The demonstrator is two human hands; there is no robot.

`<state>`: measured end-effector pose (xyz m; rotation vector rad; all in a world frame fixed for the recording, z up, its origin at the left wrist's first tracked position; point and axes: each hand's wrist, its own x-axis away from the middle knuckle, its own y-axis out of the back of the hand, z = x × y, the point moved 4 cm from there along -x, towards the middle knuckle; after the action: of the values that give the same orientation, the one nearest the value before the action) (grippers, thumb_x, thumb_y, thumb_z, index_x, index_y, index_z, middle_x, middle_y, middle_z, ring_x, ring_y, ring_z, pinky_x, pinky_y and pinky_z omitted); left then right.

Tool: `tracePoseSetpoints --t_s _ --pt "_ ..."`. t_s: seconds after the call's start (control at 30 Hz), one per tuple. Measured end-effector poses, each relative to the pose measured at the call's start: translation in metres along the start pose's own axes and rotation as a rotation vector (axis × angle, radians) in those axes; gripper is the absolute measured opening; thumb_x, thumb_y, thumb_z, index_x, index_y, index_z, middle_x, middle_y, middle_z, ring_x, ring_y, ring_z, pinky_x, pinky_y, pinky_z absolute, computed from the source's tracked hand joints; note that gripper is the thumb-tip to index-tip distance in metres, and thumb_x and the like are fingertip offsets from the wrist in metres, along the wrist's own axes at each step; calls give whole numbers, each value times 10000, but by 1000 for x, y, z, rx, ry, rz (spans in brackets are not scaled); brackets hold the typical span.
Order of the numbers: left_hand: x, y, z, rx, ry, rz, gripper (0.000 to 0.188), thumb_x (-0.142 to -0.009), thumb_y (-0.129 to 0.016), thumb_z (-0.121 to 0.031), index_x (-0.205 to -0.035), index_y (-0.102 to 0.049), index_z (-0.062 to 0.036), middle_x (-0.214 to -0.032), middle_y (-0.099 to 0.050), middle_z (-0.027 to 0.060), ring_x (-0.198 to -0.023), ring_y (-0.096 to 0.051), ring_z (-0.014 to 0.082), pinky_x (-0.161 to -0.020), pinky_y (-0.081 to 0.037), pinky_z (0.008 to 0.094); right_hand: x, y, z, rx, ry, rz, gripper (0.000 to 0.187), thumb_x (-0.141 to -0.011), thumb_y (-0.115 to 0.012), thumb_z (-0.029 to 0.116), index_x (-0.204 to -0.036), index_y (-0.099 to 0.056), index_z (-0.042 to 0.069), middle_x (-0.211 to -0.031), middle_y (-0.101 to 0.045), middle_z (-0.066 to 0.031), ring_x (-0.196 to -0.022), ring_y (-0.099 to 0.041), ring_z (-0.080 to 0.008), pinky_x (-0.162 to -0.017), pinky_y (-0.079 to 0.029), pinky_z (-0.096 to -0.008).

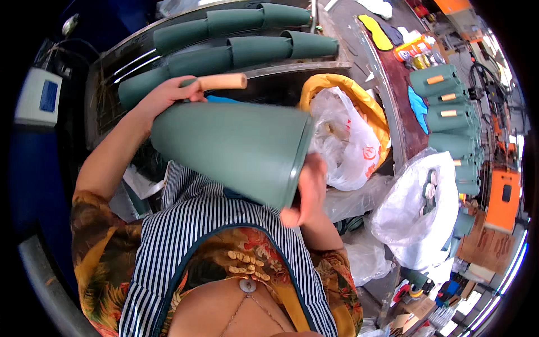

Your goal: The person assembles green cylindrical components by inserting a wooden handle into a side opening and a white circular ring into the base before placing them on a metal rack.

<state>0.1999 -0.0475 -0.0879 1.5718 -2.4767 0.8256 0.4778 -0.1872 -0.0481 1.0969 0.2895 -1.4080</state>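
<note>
A green tapered bucket (230,149) lies sideways in front of my chest, its wide rim toward the right. My left hand (177,92) is at the narrow end, fingers curled round a pale wooden grip (223,81) that sticks out to the right above the bucket. Whether this grip is joined to the bucket cannot be seen. At the rim, my right hand (309,188) is closed on the edge, slightly blurred, with some fingers hidden by the bucket.
Rows of nested green buckets (202,59) lie along a metal-edged bench at the back. A yellow-rimmed container (320,84) lined with plastic stands right of centre. Stacked buckets with wooden grips (449,114) and a white plastic bag (412,224) are farther right.
</note>
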Motion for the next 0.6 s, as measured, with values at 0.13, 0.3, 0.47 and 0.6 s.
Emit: tracePoseSetpoints --t_s 0.13,0.3,0.47,0.6 --pt "32 -56 -37 -1015 -901 -61 226 -872 -641 -153 -1045 -561 -32 -861 -601 70 -832 -602 227 -825 -496 392 23 -56 -110 -902 -975 -386 529 -974 -422 408 -1304 -507 2 -1176 -605 -108 -1079 -559 -245 -982 -403 -344" --pt "66 -72 -10 -1593 -1130 86 259 -778 -686 -79 -1010 -579 -36 -981 -609 115 -875 -597 289 -890 -432 429 16 -72 -119 -1395 -1191 -428 516 -1020 -351 439 -1302 -503 34 -1243 -581 -92 -1142 -553 -201 -999 -414 -338" --pt "73 -6 10 -973 -763 -515 193 -849 -626 -96 -1022 -565 -36 -1035 -592 111 -916 -548 249 -902 -402 425 5 -85 -103 -655 -789 -361 439 -1017 -351 357 -1188 -541 1 -1188 -588 -103 -1089 -574 -231 -949 -441 -367" --pt "81 -51 24 -1857 -1085 103 330 -700 -664 -47 -1016 -568 -45 -975 -588 114 -922 -556 273 -928 -394 451 28 -100 -186 -643 -1209 252 311 -988 -408 278 -1102 -573 41 -1060 -600 -158 -984 -595 -324 -858 -482 -408"
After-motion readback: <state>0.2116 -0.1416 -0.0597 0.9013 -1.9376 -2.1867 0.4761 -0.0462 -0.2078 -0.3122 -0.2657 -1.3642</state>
